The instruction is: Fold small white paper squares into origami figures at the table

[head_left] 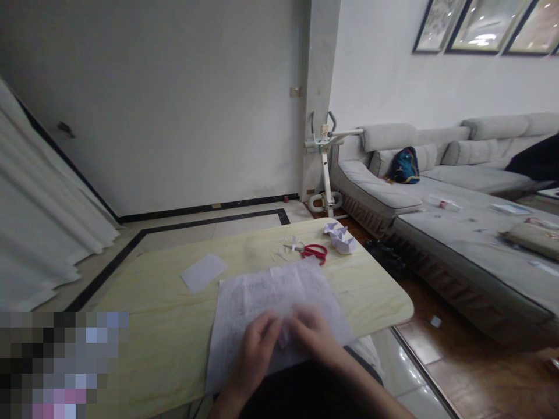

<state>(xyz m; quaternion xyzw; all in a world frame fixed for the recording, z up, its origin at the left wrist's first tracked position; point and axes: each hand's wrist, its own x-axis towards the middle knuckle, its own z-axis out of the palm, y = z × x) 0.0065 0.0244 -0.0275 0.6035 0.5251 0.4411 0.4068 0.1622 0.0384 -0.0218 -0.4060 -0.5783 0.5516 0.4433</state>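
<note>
A large printed sheet of paper (271, 285) lies at the near side of the table. Over it, my left hand (259, 346) pinches a small folded piece of paper (283, 337). My right hand (312, 329), smeared by motion, closes on the same small piece from the other side. Its exact folds cannot be made out. Beyond the sheet rest red-handled scissors (314, 252), with thin paper scraps (283, 250) around the blades. Folded white paper shapes (341, 238) stand near the far right corner. To the left lies a blank white paper piece (204, 272).
The pale wooden table (152, 326) has a rounded right corner. A grey sofa (454, 215) with a blue backpack (404, 166) is to the right. Behind the table stands a white exercise machine (325, 169). A white curtain (39, 221) hangs at left.
</note>
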